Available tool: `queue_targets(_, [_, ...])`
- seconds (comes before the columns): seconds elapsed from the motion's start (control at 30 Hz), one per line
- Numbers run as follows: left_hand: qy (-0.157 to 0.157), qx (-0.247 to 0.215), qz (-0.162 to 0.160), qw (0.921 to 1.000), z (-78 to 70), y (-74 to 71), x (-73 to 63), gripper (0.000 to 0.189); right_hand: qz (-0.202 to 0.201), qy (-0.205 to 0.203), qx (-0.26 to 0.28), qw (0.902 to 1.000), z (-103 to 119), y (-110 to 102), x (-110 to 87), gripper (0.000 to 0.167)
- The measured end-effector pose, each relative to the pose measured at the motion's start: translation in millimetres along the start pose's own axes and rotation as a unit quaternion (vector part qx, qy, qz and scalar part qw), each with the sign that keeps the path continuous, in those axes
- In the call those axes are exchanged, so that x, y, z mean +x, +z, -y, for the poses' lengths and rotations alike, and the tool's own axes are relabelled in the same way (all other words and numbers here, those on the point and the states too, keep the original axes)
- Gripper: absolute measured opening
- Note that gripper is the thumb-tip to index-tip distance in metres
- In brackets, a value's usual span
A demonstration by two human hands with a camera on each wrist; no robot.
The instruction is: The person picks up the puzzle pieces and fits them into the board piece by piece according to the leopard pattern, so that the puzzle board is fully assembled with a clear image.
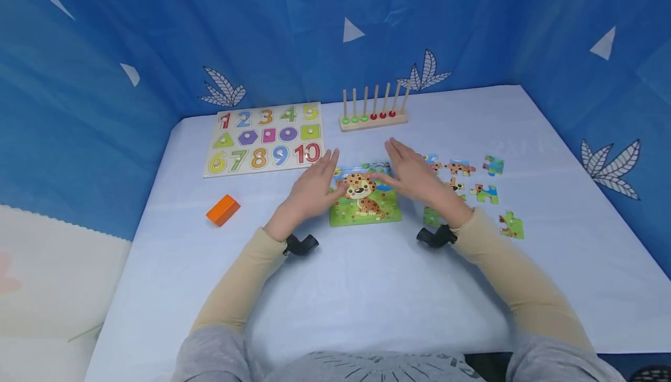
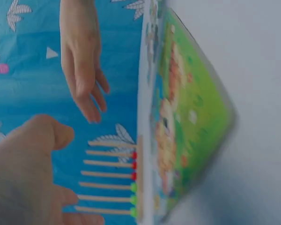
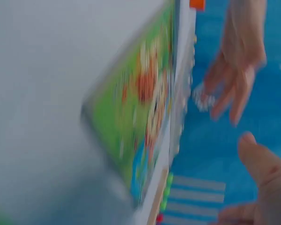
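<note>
Between the two hands lies a leopard picture puzzle (image 1: 367, 207) on the table, its green board also visible in the left wrist view. Above its left edge hovers my left hand (image 1: 313, 190), fingers extended and holding nothing. On the other side my right hand (image 1: 416, 177) is likewise raised with straight fingers, nothing in it. The wrist views show both hands apart from the puzzle and from each other. Loose puzzle pieces (image 1: 486, 193) lie to the right, some partly hidden by the right hand and forearm.
A number and shape board (image 1: 241, 143) lies at the back left. Behind the puzzle stands a wooden peg rack (image 1: 373, 121) with green and red beads on its base. An orange block (image 1: 223, 211) sits left of the left hand. Blue curtains border the table.
</note>
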State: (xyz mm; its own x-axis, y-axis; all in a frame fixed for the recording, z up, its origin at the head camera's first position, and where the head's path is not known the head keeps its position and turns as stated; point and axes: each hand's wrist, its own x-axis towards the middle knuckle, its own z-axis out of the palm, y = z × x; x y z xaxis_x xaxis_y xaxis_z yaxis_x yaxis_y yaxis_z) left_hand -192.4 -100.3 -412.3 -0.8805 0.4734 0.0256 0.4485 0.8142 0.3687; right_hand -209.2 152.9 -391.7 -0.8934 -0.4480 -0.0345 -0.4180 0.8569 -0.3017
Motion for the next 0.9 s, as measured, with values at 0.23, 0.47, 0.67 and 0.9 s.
queue_targets(0.23, [0.031,-0.103,0.002,0.9942,26.0,16.7,-9.2,0.072,0.027,-0.009,0.103,0.9942,-82,-24,-10.6,0.062])
queue_targets(0.47, [0.030,-0.131,-0.002,0.9909,37.3,28.2,-8.3,0.071,0.056,0.014,0.121,0.9910,-120,-24,-17.8,0.054])
queue_targets(0.67, [0.050,-0.133,0.003,0.9899,40.1,29.5,-8.7,0.074,0.066,0.030,0.119,0.9903,-127,-22,-22.1,0.051])
queue_targets(0.9, [0.047,-0.135,0.000,0.9897,43.0,30.7,-10.4,0.073,0.047,0.026,0.114,0.9920,-129,-19,-21.2,0.045])
